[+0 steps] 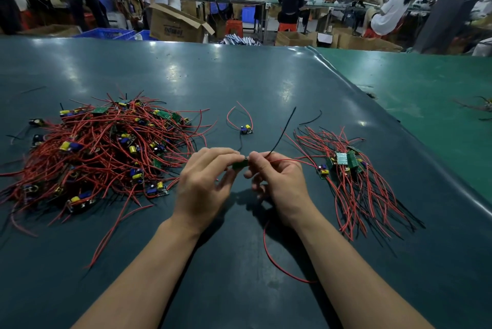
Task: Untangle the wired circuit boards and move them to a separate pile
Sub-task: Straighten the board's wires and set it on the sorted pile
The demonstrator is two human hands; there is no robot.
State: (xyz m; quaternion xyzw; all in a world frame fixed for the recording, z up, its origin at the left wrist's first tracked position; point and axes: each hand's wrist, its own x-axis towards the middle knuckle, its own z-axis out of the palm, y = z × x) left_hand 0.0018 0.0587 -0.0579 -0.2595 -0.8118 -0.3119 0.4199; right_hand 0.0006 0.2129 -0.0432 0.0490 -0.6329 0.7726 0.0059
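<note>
A big tangled heap of circuit boards (106, 150) with red and black wires lies on the left of the dark table. A smaller, combed-out pile of boards (346, 166) lies on the right. Between them I hold one small green board (240, 164) above the table. My left hand (205, 182) pinches its left end, and my right hand (279, 179) pinches its right end and wires. A black wire sticks up from my right fingers, and a red wire loops down under my right wrist. One single board (246, 129) with red wires lies just beyond my hands.
The dark green table mat (239, 75) ends at a raised edge on the right, with a lighter green surface (426, 89) beyond. Loose black wire pieces (311, 118) lie behind the right pile. Cardboard boxes, blue crates and several people fill the background.
</note>
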